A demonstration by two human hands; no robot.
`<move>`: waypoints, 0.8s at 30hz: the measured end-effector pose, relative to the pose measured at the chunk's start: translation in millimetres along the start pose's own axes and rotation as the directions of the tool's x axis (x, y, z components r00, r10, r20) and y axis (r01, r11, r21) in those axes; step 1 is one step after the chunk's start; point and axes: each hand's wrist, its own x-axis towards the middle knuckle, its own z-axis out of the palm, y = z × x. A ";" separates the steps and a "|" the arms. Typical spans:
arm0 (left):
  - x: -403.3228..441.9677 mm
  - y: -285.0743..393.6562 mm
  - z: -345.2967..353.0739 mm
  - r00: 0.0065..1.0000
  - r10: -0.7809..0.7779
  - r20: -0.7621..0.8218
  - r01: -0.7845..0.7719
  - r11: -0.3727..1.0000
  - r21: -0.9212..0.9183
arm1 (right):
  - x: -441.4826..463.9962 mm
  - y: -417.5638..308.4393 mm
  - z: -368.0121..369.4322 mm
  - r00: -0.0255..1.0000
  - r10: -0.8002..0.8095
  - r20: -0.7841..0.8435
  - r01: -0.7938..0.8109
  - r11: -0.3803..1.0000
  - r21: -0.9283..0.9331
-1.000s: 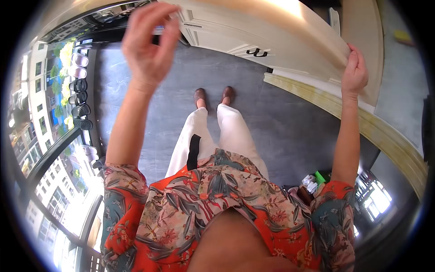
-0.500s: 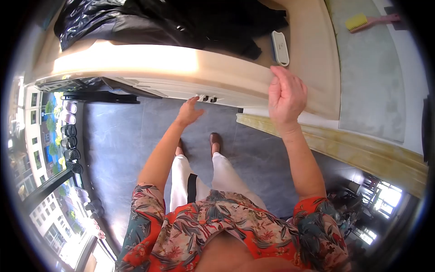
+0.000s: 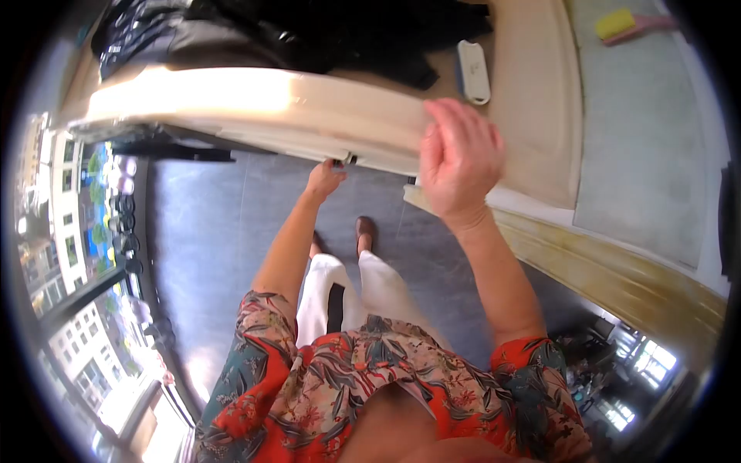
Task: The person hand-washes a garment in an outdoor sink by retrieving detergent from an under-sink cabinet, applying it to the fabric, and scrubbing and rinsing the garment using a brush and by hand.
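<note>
My left hand [image 3: 326, 180] is at the front of the cream cabinet below the counter, its fingers curled at a small dark door handle [image 3: 337, 163]. Another dark handle [image 3: 352, 159] shows just to its right. My right hand [image 3: 461, 162] hovers over the rounded counter edge [image 3: 370, 108], fingers bent together and slightly blurred, with nothing visible in them. Whether it touches the edge I cannot tell. Beyond it, a white brush-like tool [image 3: 473, 73] with a bluish side lies on the counter. Dark garments [image 3: 324, 38], partly shiny, are spread at the back left.
A pink-handled brush with a yellow head [image 3: 617, 28] rests on the pale green surface at the right. Yellowish marble trim [image 3: 587, 251] runs below it. Several shoes [image 3: 123, 224] line the window side at the left. My feet stand on the grey floor [image 3: 208, 224].
My left hand's fingers have closed in at the cabinet handle. My right hand has shifted left along the counter edge. The view has moved slightly.
</note>
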 end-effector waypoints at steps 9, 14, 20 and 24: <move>-133.6 -63.5 -33.4 0.985 -0.134 -0.112 0.149 0.978 0.143 | -0.4 14.4 -4.2 0.970 0.184 0.159 -0.220 0.942 0.252; -168.8 -131.5 -63.7 0.955 -0.048 -0.294 0.132 0.953 0.272 | -4.8 -27.8 -18.4 0.988 0.149 0.041 -0.152 0.889 0.432; -177.1 -140.5 -76.4 0.924 0.060 -0.379 0.046 0.964 0.263 | -103.1 -66.5 54.5 0.723 0.004 0.691 -0.329 0.881 0.340; -175.4 -148.2 -59.0 0.902 0.021 -0.432 0.056 0.985 0.165 | -157.9 -29.0 153.2 0.279 0.206 0.938 -0.869 0.470 0.155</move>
